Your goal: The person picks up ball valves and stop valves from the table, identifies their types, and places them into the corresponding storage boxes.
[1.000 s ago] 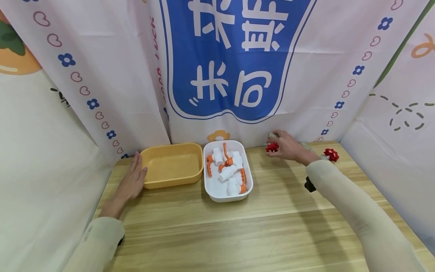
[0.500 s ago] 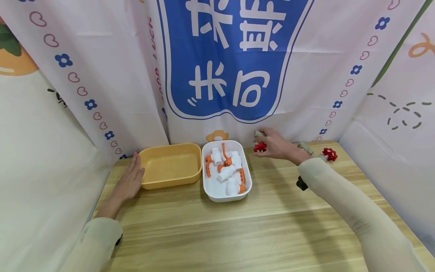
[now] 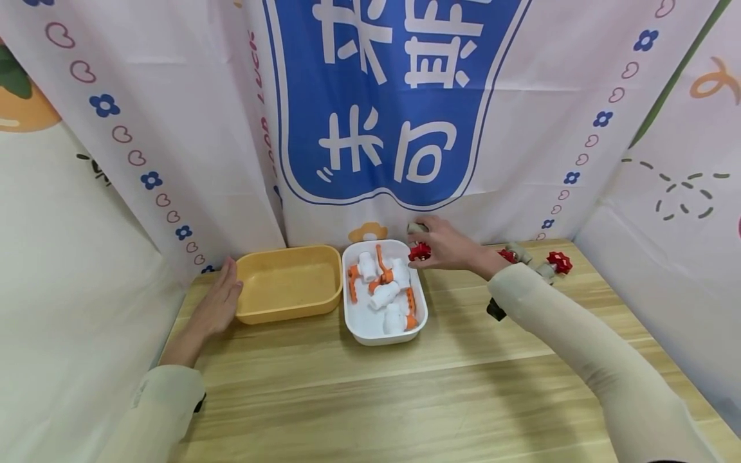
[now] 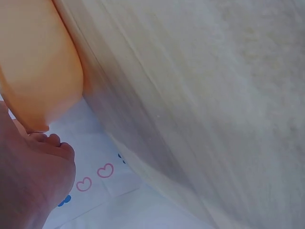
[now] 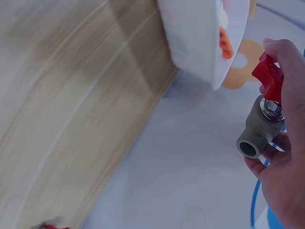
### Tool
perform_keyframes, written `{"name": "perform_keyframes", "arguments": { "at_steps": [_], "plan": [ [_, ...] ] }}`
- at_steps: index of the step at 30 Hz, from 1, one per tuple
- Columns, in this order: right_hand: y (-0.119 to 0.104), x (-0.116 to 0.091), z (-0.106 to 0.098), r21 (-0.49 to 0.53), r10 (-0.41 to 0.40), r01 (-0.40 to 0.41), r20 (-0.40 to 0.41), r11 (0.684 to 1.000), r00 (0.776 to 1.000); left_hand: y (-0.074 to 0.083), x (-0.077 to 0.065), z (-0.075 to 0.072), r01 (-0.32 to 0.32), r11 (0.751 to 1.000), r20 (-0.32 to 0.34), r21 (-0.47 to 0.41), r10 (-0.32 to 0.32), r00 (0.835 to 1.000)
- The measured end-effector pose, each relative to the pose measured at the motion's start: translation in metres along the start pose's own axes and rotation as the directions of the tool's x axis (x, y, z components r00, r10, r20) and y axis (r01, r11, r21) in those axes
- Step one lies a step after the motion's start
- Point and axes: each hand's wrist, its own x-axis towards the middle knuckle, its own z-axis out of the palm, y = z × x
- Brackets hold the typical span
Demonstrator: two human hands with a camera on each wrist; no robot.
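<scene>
My right hand (image 3: 444,244) grips a grey stop valve (image 5: 261,125) with a red knob, held up beside the right rim of the white tray (image 3: 384,340). In the right wrist view the thumb lies on the red knob and the fingers curl under the grey pipe body. Several white ball valves (image 3: 385,294) with orange handles lie in the white tray. On the left, my left hand (image 3: 215,307) rests with straight fingers against the left side of the yellow tray (image 3: 289,314), whose inside shows bare.
Two more grey valves with red knobs (image 3: 559,262) lie at the table's back right, partly behind the right forearm. A printed cloth (image 3: 382,161) hangs directly behind the trays. The wooden table (image 3: 347,399) stretches forward from them.
My right hand has carried the grey valve leftward, from the right of the table to the white tray's edge. My left hand stays at the yellow tray, and the view shifts slightly.
</scene>
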Motion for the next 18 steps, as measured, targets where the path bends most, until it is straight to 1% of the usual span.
{"name": "perform_keyframes", "arguments": {
  "at_steps": [5,12,18],
  "plan": [
    [-0.012,0.010,-0.001,-0.010,-0.024,0.025,0.031,1.000,0.999,-0.001,0.001,0.002,-0.008,1.000,0.010,-0.004,0.008,1.000],
    [-0.033,0.026,-0.001,-0.011,-0.090,0.090,0.039,0.996,0.995,-0.004,0.004,0.002,-0.033,0.999,0.016,-0.003,0.033,0.999],
    [-0.049,0.037,0.001,0.005,-0.106,0.106,0.059,0.994,0.993,-0.005,0.006,0.003,-0.031,0.999,0.017,-0.017,0.032,0.999]
  ]
}}
